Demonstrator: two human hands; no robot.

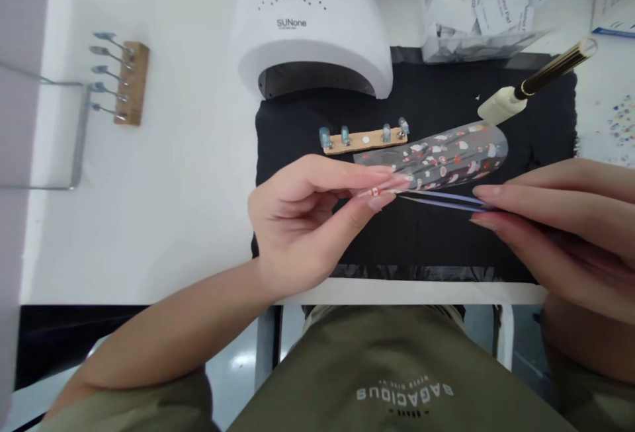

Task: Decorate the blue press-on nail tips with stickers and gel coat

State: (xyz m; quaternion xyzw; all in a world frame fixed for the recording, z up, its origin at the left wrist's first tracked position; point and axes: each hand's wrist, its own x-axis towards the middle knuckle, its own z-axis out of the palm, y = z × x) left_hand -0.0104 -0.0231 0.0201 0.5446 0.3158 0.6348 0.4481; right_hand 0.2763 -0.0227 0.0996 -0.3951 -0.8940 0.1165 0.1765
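My left hand (312, 220) pinches the near end of a clear nail sticker sheet (446, 154) printed with small red and white figures. The sheet curls up and away to the right over the black mat. Between the fingers of my right hand (560, 220) is a pair of purple tweezers (446, 200), their tips close to my left fingertips at the sheet's edge. Whether the tips grip a sticker is too small to tell. Just beyond my left hand lies a wooden nail stand (352, 142) with several blue-green false nails on it.
A white nail lamp (312, 28) stands at the back of the black mat (397, 240). A polish bottle (503, 104) with a dark cap is at the right, near a clear box (446, 51) of alcohol pads. Another wooden nail stand (133, 81) sits at the left.
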